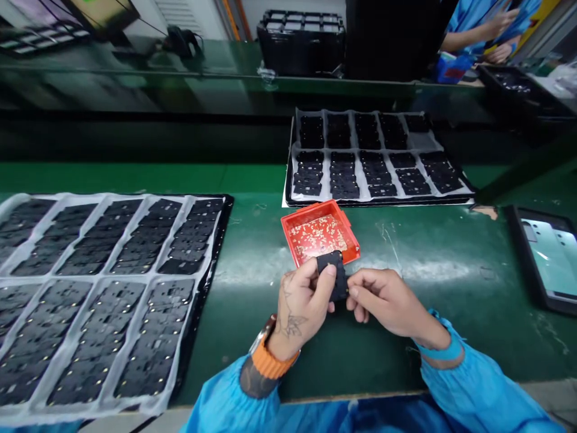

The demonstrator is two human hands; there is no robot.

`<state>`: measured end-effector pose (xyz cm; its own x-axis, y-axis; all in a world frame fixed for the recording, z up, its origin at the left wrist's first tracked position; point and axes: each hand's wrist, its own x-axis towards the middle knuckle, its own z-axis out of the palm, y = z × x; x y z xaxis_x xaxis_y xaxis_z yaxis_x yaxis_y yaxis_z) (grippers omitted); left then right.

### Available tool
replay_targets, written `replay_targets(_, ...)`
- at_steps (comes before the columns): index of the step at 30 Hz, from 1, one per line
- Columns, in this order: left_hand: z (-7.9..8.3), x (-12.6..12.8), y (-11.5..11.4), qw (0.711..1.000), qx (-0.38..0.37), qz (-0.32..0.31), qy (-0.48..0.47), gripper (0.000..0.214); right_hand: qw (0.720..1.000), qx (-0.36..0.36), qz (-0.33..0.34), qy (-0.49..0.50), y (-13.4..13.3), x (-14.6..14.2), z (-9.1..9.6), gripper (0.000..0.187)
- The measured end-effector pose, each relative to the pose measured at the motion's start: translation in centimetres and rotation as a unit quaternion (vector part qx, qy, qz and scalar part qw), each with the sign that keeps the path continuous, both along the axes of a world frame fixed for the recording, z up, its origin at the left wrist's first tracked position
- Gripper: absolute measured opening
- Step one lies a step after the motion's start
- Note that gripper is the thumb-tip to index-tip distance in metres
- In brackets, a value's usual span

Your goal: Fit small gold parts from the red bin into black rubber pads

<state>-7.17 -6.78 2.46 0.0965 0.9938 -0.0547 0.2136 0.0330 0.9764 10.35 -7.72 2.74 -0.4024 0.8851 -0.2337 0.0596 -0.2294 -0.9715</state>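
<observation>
In front of me, my left hand [300, 304] grips a thin black plastic part [332, 275] between thumb and fingers. Small gold-coloured spots show along its edges. My right hand [383, 297] is pinched at the part's right edge; a tiny gold speck shows near the fingertips, but whether they hold it is too small to tell. Just beyond the part lies a red tray [322, 234] with many tiny gold-coloured pieces scattered on its bottom. The left hand partly covers the tray's near side.
At left, a large black tray [231, 201] holds rows of similar black parts on white lining. Another such tray [378, 201] stands behind the red one. A dark frame with a pale panel [552, 255] lies right. Across the bench, another person's hands [500, 36] are visible.
</observation>
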Motion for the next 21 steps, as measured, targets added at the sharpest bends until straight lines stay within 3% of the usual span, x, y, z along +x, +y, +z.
replay_targets(11, 0.35, -0.11, -0.13, 0.999, 0.04, -0.002, 0.024, 0.034, 1.0, 0.024, 0.002, -0.005, -0.06, 0.12, 0.45, 0.024)
replay_targets(17, 0.38, 0.14, -0.18, 0.966, 0.196, -0.013, 0.171, 0.038, 0.975, 0.167, 0.016, -0.143, 0.23, 0.23, 0.57, 0.015)
replay_targets(21, 0.24, 0.48, -0.24, 0.945, 0.256, -0.029, 0.201, 0.037, 0.964, 0.199, 0.024, -0.176, 0.38, 0.19, 0.23, 0.016)
